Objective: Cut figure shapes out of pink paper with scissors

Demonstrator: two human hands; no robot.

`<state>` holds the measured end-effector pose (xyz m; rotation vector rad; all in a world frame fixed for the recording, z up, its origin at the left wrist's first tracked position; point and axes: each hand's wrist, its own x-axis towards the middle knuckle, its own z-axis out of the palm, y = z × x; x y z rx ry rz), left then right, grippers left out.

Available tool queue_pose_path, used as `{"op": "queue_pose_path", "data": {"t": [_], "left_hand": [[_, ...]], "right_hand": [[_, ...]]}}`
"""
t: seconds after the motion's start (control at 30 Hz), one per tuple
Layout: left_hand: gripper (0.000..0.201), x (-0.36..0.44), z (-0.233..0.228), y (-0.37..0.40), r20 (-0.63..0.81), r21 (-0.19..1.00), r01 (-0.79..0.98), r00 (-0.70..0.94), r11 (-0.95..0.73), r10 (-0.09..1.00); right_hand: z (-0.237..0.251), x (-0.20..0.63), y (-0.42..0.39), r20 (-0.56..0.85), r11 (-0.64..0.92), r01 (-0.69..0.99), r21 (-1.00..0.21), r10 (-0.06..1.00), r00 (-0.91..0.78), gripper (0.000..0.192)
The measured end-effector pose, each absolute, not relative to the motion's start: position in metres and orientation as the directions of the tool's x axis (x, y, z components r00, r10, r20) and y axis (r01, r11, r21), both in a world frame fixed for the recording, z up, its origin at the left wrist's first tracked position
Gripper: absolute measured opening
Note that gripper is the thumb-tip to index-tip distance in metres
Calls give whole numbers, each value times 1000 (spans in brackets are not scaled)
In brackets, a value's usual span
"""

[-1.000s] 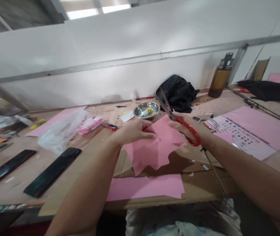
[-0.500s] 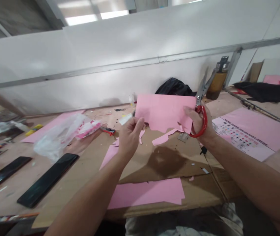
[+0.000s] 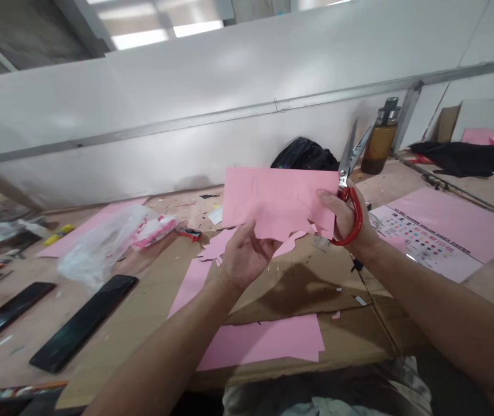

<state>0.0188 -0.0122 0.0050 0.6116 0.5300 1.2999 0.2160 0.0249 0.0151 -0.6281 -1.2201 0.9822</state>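
Note:
A pink sheet of paper with an uneven lower edge is held up above the brown cardboard. My left hand is at its lower left, thumb in front and fingers behind, closed on the sheet. My right hand pinches the right edge with the thumb. Looped on that same hand are red-handled scissors, their blades parted and pointing up. Pink offcuts lie on the cardboard left of the sheet, and another strip shows beneath it. More pink paper lies near the front edge.
Two black phones lie at the left, near a clear plastic bag and a red cutter. A bottle of brown liquid stands at the back right beside a black cloth bundle. A printed pink paper pack lies right.
My left hand has moved right and under the sheet, from its lower left corner. The sheet and scissors have shifted slightly left. A pink offcut now shows left of my left hand.

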Motion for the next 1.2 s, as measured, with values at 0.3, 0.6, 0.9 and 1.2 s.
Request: {"op": "queue_pose_path", "data": {"t": [0.3,0.6,0.9,1.2], "left_hand": [[13,19,9,-4,-259,621,-769,-20,151,966],[33,-5,21,15,-103,616,-775,-257,-141,961],[39,-26,30,24,32,586,-748,-363,-312,931],[42,-20,30,18,71,574,-748,-359,-333,931]], "right_hand": [[14,216,28,489,487,-64,-871,872,-24,30],[25,214,13,466,490,109,-865,864,-189,23],[15,218,12,222,409,280,-869,826,-518,22],[12,216,10,111,332,329,-884,833,-543,28]]}}
